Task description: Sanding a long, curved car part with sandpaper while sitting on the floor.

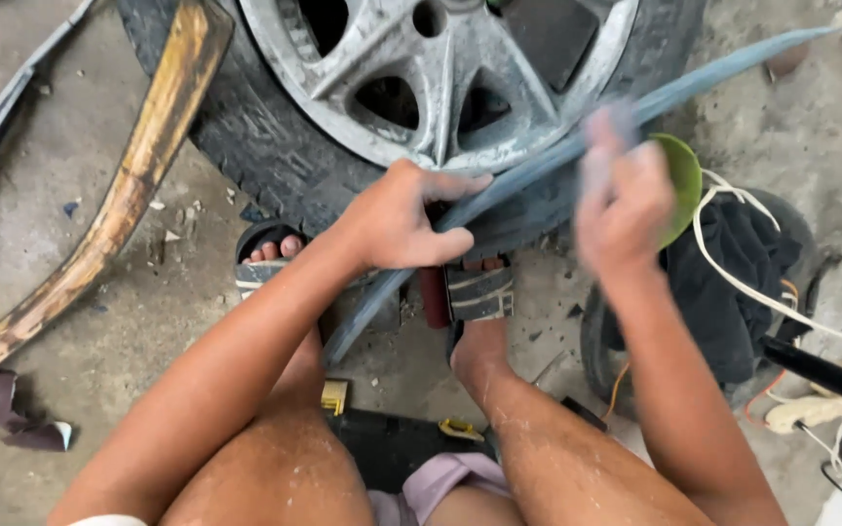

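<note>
Strip of grey rubber is lying diagonally across the tyre, under the alloy rim. Your left hand is clamping it near the middle; your right hand is blurring, so I cannot tell its grip. Keep pinning left, stroking evenly along it.

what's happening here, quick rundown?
A seated person works at a tyred alloy wheel lying on a concrete floor. The left hand grips a long grey strip that lies across the tyre. The right hand is on the strip too, motion-blurred. A green bowl sits just behind it.
</note>
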